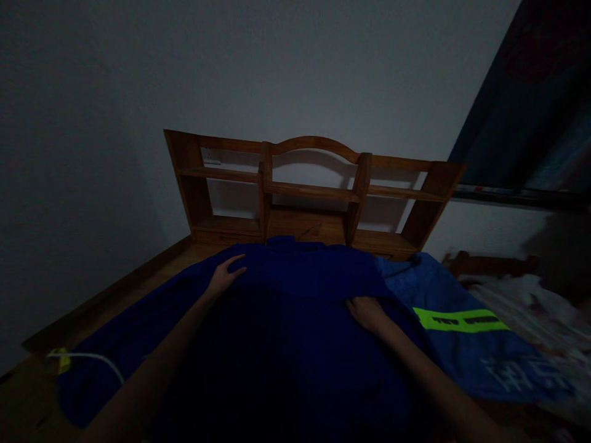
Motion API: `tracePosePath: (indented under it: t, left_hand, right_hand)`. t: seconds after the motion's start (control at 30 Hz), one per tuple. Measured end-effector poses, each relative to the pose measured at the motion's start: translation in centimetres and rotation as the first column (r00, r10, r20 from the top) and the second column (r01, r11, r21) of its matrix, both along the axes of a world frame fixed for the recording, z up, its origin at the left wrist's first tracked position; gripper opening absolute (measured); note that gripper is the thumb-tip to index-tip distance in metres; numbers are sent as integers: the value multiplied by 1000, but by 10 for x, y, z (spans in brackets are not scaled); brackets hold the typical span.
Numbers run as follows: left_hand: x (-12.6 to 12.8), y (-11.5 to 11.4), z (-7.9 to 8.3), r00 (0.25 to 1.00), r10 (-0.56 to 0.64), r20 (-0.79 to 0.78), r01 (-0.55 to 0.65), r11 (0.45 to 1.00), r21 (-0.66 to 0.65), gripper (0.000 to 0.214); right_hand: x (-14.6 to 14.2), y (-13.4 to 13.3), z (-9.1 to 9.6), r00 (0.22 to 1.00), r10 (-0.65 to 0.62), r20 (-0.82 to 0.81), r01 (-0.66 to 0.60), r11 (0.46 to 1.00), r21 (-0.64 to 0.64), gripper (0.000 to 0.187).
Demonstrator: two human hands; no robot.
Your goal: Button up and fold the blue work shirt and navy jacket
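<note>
A dark blue garment (295, 320) lies spread over a wooden bed platform (138, 277), its collar toward the headboard. My left hand (225, 274) rests flat on the garment's left shoulder, fingers stretched and thumb apart. Over on the right shoulder area lies my right hand (367, 311), palm down, fingers flat on the cloth. Neither hand holds anything. A lighter blue piece of the garment with a neon yellow-green stripe (459, 320) and pale lettering lies to the right.
A wooden headboard with shelves (309, 191) stands against the grey wall. A white cable (92, 358) with a yellow piece lies at the left edge. Patterned bedding (530, 307) sits at the right. The room is dim.
</note>
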State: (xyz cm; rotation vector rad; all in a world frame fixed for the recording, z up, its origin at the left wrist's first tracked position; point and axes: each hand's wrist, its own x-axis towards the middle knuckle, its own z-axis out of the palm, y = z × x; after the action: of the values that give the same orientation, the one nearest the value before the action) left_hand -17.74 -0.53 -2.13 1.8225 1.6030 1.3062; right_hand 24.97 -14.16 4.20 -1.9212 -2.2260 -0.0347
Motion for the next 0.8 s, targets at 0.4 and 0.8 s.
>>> tracePosePath:
  t: [0.4,0.8]
  left_hand:
    - [8,-16,16,994,45,97,-37,996,-81,65]
    - [-1,-15,21,998,67,4,-66,992,-112,65]
  right_hand:
    - [21,30,31,995,-50,82,27,965,259,56]
    - [-50,57,9,998,41,55,-49,986,159,60]
